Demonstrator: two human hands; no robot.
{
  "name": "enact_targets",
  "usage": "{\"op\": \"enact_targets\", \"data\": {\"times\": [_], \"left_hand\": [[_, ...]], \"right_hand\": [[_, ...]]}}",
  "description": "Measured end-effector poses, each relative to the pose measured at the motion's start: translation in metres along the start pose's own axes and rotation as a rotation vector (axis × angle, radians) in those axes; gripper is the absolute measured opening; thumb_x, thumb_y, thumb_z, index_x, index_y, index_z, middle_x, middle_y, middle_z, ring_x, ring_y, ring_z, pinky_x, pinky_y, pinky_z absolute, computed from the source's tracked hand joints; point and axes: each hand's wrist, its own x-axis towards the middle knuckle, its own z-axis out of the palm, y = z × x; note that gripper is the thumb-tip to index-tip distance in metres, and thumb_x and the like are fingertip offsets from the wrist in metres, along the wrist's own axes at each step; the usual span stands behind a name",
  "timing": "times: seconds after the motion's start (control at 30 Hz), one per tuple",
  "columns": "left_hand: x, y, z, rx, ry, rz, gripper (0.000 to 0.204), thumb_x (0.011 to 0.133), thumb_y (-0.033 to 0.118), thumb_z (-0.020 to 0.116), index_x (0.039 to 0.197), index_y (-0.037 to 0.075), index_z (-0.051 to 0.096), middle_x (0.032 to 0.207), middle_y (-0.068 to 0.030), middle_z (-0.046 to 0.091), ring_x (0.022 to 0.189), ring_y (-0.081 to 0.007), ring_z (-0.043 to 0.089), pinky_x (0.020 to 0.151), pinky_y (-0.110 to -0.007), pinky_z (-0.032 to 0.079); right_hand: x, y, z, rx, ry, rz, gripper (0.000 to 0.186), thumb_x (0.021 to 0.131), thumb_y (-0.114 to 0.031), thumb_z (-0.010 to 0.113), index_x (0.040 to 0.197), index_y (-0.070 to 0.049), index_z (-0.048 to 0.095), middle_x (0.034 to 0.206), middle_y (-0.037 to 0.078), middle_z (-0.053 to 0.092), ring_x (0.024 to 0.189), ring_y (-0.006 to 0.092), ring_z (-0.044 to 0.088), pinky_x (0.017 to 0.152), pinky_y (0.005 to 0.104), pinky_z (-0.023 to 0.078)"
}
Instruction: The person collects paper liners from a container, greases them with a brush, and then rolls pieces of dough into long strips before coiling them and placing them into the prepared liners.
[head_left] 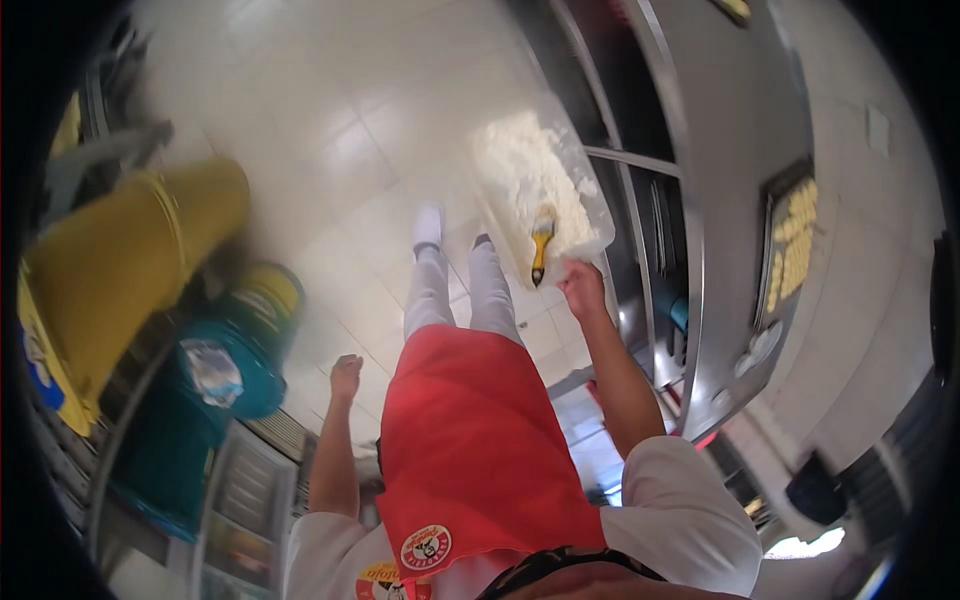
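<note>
Clear plastic tray [560, 140], long and shallow, juts out in front of the person above the white tiled floor [330, 130], beside a steel oven [740, 200]. White flour or dough crumbs [520, 165] fill much of it, and a yellow-handled brush [541, 245] lies at its near end. The right hand [582, 287] is closed on the tray's near corner, holding it up. The left hand [346, 377] hangs at the side, fingers loosely curled, holding nothing. A red apron [470, 440] covers the front of the body. At left stand a yellow bin [130, 260] and a teal bucket [235, 350], both blurred.
</note>
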Motion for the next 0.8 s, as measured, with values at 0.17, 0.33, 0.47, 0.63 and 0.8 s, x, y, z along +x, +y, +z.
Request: {"op": "enact_targets", "data": {"times": [0.17, 0.33, 0.47, 0.63, 0.8], "left_hand": [[-0.021, -0.046, 0.035, -0.435, 0.054, -0.348, 0.032, 0.094, 0.026, 0.067, 0.114, 0.001, 0.070, 0.100, -0.0071, 0.071, 0.082, -0.0170, 0.066, 0.071, -0.031, 0.052], [-0.023, -0.093, 0.060, -0.560, -0.028, -0.493, 0.035, 0.095, 0.028, 0.067, 0.121, 0.003, 0.068, 0.102, -0.0065, 0.071, 0.084, -0.0166, 0.067, 0.063, -0.029, 0.049], [-0.021, -0.089, 0.090, -0.653, -0.132, -0.509, 0.038, 0.095, 0.030, 0.069, 0.124, 0.005, 0.067, 0.104, -0.0045, 0.070, 0.086, -0.0164, 0.068, 0.061, -0.028, 0.047], [-0.032, -0.074, 0.093, -0.649, -0.175, -0.513, 0.040, 0.097, 0.033, 0.068, 0.126, 0.007, 0.065, 0.109, -0.0061, 0.069, 0.091, -0.0173, 0.068, 0.065, -0.029, 0.049], [-0.027, -0.061, 0.060, -0.576, -0.134, -0.504, 0.043, 0.099, 0.035, 0.066, 0.130, 0.006, 0.063, 0.111, -0.0064, 0.069, 0.095, -0.0192, 0.068, 0.070, -0.032, 0.051]], "right_hand": [[0.071, -0.009, 0.054, 0.059, 0.002, 0.074, 0.011, 0.090, -0.009, 0.067, 0.100, -0.010, 0.065, 0.107, 0.007, 0.071, 0.099, 0.0230, 0.069, 0.083, 0.0415, 0.058], [0.079, 0.022, 0.122, 0.069, -0.006, -0.074, 0.029, 0.090, -0.010, 0.067, 0.119, -0.007, 0.063, 0.117, 0.009, 0.069, 0.104, 0.0254, 0.068, 0.084, 0.0420, 0.058], [0.122, 0.008, 0.154, 0.174, -0.046, -0.259, 0.049, 0.094, -0.009, 0.060, 0.142, -0.002, 0.049, 0.137, 0.015, 0.061, 0.119, 0.0349, 0.064, 0.097, 0.0467, 0.059], [0.203, -0.051, 0.173, 0.537, -0.153, -0.272, 0.063, 0.097, -0.014, 0.055, 0.154, 0.002, 0.032, 0.149, 0.027, 0.042, 0.134, 0.0503, 0.049, 0.112, 0.0528, 0.051], [0.260, -0.127, 0.195, 0.646, 0.007, -0.335, 0.067, 0.101, -0.022, 0.055, 0.156, 0.001, 0.025, 0.146, 0.027, 0.041, 0.127, 0.0518, 0.054, 0.109, 0.0578, 0.050]]}}
